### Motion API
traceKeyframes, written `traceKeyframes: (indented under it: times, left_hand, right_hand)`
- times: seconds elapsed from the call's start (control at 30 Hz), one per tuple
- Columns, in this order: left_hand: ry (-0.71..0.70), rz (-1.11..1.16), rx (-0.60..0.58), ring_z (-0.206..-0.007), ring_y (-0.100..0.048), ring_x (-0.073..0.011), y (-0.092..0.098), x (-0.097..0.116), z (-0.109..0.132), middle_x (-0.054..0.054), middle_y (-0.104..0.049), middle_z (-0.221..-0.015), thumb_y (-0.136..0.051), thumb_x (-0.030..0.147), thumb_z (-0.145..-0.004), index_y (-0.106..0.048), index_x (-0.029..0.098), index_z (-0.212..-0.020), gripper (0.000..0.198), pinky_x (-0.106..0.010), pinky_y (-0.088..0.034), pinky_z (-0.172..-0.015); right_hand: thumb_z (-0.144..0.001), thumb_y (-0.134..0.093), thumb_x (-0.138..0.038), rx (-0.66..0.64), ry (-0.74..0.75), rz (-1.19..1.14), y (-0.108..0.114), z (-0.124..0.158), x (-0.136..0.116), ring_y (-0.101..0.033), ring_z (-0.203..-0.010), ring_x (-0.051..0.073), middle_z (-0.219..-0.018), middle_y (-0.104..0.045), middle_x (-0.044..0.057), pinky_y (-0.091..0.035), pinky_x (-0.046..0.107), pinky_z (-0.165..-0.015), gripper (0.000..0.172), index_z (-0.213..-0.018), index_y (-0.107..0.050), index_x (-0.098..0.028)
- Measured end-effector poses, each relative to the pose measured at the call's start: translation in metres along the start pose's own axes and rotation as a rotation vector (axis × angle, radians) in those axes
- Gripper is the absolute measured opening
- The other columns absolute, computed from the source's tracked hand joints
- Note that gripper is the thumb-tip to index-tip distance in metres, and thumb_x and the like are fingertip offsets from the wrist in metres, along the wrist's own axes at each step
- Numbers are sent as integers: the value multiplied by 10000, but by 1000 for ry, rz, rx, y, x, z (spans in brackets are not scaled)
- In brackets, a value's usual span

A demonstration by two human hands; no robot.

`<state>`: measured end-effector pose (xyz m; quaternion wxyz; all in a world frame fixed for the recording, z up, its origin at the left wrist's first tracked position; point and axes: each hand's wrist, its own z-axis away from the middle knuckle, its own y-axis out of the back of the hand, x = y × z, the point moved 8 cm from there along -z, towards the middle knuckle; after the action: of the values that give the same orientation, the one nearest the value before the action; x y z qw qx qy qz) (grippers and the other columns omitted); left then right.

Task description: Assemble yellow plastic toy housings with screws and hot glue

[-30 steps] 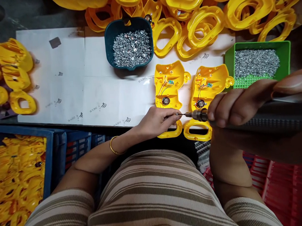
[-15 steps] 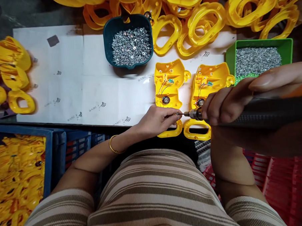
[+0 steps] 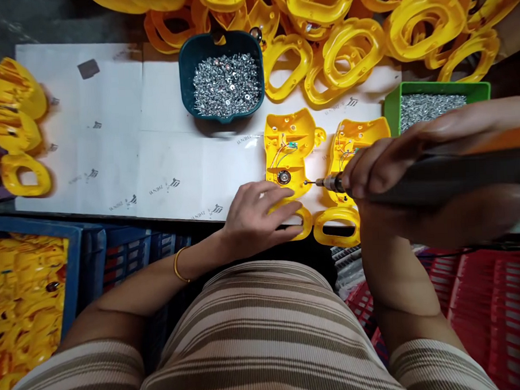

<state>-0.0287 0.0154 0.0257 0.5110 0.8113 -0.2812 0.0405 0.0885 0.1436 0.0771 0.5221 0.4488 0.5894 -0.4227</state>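
My right hand (image 3: 383,161) is wrapped round a dark electric screwdriver (image 3: 448,172) with an orange part. Its bit points left, and a small screw (image 3: 306,182) sits at the tip, by the lower right edge of a yellow plastic housing (image 3: 289,127). That housing carries a small green circuit board, thin wires and a round metal part. Over its lower handle end lies my left hand (image 3: 261,215), fingers spread and stretched to the right. A second yellow housing (image 3: 360,130) lies to the right, partly hidden by the screwdriver and my right hand.
A dark teal bin (image 3: 186,77) of small metal hardware stands behind. At right is a green bin (image 3: 392,111) of screws. Yellow housings (image 3: 352,47) are piled at the back, more (image 3: 22,122) at left. A blue crate (image 3: 76,266) and red crates (image 3: 480,300) stand below the table.
My left hand has let go of the screw at the bit and spread over the housing's handle. The screwdriver tip has moved up and left, with the screw, to the housing's edge.
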Motion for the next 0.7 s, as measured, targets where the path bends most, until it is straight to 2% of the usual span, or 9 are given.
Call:
traceKeyframes:
  times: [0.07, 0.1, 0.17, 0.23, 0.4, 0.53, 0.63, 0.7]
  left_hand:
    - [-50, -30, -108, -1226, -536, -301, -13, 5, 10, -72, -643, -1329, -614, 592, -875, -693, 231, -1141, 455, -494, -304, -1082]
    - [-60, -30, -143, -1272, -501, -309, -18, 6, 13, -70, -611, -1375, -586, 623, -879, -675, 237, -1181, 498, -516, -235, -1122]
    - [-56, -16, -186, -1317, -457, -316, -25, 7, 18, -70, -584, -1408, -553, 654, -882, -648, 244, -1228, 545, -532, -140, -1159]
    - [-39, 2, -217, -1342, -430, -317, -29, 6, 20, -71, -572, -1420, -542, 660, -885, -635, 255, -1247, 551, -534, -102, -1169]
    - [7, 57, -277, -1370, -390, -327, -35, 2, 21, -90, -532, -1454, -560, 649, -878, -623, 254, -1267, 558, -544, -115, -1166]
    - [19, 127, -288, -1362, -382, -337, -37, 0, 21, -115, -533, -1442, -620, 622, -851, -627, 226, -1265, 573, -525, -218, -1139]
    - [25, 179, -295, -1366, -370, -339, -38, -2, 20, -133, -536, -1431, -665, 579, -833, -637, 208, -1252, 561, -508, -269, -1124]
    - [31, 200, -310, -1370, -363, -340, -40, -2, 20, -140, -527, -1437, -686, 554, -822, -636, 205, -1251, 554, -514, -270, -1129]
  right_hand:
    - [-645, -594, -810, -53, 234, -149, -13, -4, -8, -539, -388, 85, -453, -493, -113, -425, 249, -408, 557, -727, -590, -259]
    - [-654, -673, -747, -81, 301, -202, -17, -3, -8, -536, -386, 102, -468, -500, -104, -430, 256, -383, 486, -782, -607, -283]
    - [-674, -720, -673, -137, 296, -243, -25, -4, 2, -531, -391, 130, -490, -511, -82, -437, 281, -368, 412, -836, -614, -309]
    - [-681, -711, -659, -210, 244, -265, -32, -4, 13, -514, -394, 132, -504, -518, -66, -453, 297, -393, 398, -803, -595, -299]
    - [-708, -650, -706, -200, 212, -225, -34, -3, 24, -492, -426, 87, -509, -460, -67, -436, 267, -442, 497, -624, -504, -239]
    - [-707, -591, -756, -222, 163, -145, -39, -4, 26, -482, -427, 62, -498, -439, -86, -425, 260, -476, 569, -593, -453, -216]
    - [-670, -612, -761, -262, 119, -126, -45, -7, 25, -448, -379, 71, -451, -410, -98, -420, 262, -443, 553, -617, -436, -239]
    - [-638, -675, -707, -284, 154, -162, -48, -9, 21, -419, -336, 91, -420, -402, -97, -405, 266, -379, 514, -620, -422, -260]
